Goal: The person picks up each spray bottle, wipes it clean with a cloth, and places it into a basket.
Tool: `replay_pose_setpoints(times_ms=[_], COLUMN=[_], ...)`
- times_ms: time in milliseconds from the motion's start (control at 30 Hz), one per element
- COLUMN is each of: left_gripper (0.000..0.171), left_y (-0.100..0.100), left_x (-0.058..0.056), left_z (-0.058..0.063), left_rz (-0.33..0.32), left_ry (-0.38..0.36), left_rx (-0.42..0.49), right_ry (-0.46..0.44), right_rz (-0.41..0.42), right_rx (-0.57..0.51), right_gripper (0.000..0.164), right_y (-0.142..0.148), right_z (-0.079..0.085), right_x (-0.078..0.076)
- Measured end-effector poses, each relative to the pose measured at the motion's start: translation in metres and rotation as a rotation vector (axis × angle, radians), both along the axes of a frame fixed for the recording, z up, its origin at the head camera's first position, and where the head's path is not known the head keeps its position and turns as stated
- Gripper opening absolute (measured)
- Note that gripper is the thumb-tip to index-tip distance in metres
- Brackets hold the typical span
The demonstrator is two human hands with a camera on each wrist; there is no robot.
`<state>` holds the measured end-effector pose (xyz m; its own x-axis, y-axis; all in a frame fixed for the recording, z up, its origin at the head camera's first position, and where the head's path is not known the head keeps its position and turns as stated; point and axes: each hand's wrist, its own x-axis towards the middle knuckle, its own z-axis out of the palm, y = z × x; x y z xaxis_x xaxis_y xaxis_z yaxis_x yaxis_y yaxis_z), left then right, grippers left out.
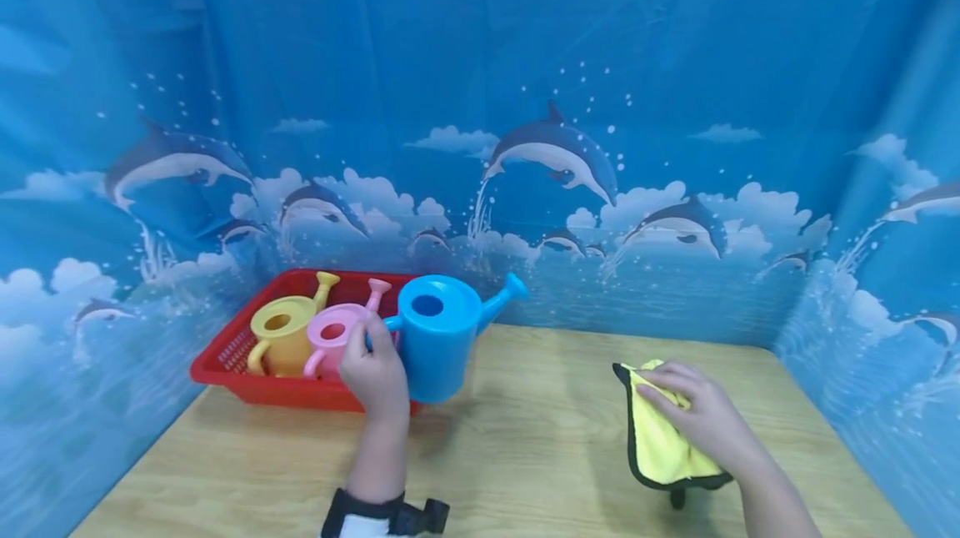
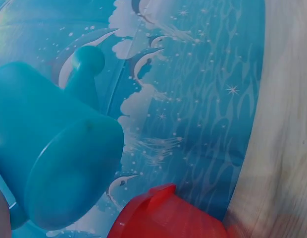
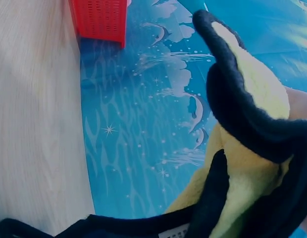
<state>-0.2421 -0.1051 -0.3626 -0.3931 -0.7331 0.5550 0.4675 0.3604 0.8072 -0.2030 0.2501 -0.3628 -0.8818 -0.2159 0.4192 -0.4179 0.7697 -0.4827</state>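
My left hand (image 1: 375,367) grips the handle of a blue watering can (image 1: 437,346), its spout pointing right. The can is lifted beside the right end of a red basket (image 1: 300,390), partly covering it; the left wrist view shows the can's round base (image 2: 76,173). Inside the basket stand a yellow watering can (image 1: 288,346) and a smaller-looking pink watering can (image 1: 337,325), spouts toward the back. On the right, my right hand (image 1: 693,409) pinches a yellow cloth (image 1: 660,446) with black edging, which hangs folded below the fingers above the table.
A light wooden table (image 1: 525,455) lies under everything. Blue sheeting (image 1: 480,213) printed with dolphins and clouds walls off the back and both sides, meeting the table's edges. The red basket stands at the back left, close to the sheeting.
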Motion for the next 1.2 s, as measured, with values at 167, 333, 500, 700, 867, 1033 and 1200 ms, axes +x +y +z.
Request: replay_pose_setpoints(times_ms=[167, 333, 500, 700, 867, 1033, 1200], left_gripper=[0.038, 0.036, 0.035, 0.038, 0.042, 0.044, 0.044], left_y=[-0.007, -0.014, -0.020, -0.027, -0.030, -0.029, -0.031], left_x=[0.000, -0.002, -0.002, -0.005, -0.012, -0.016, -0.020], left_z=[0.003, 0.004, 0.004, 0.000, -0.004, -0.010, -0.013], left_rz=[-0.021, -0.050, -0.018, -0.043, -0.121, -0.196, -0.268], left_ry=[-0.031, 0.003, -0.046, -0.185, -0.231, -0.319, -0.381], left_rx=[0.098, 0.185, 0.163, 0.151, 0.193, 0.200, 0.209], right_ry=[-0.005, -0.057, -0.107, -0.104, -0.060, -0.068, -0.095], right_rz=[-0.024, -0.047, -0.077, -0.075, -0.061, -0.067, -0.084], right_rx=[-0.007, -0.031, -0.027, -0.001, 0.005, 0.008, 0.012], right_gripper=[0.026, 0.032, 0.040, 0.040, 0.035, 0.036, 0.039], right_y=[0.008, 0.019, 0.026, 0.028, 0.028, 0.035, 0.040], right_z=[-0.001, 0.002, 0.004, 0.005, 0.003, 0.002, 0.001], right_x=[0.000, 0.001, 0.005, 0.004, 0.001, 0.000, -0.001])
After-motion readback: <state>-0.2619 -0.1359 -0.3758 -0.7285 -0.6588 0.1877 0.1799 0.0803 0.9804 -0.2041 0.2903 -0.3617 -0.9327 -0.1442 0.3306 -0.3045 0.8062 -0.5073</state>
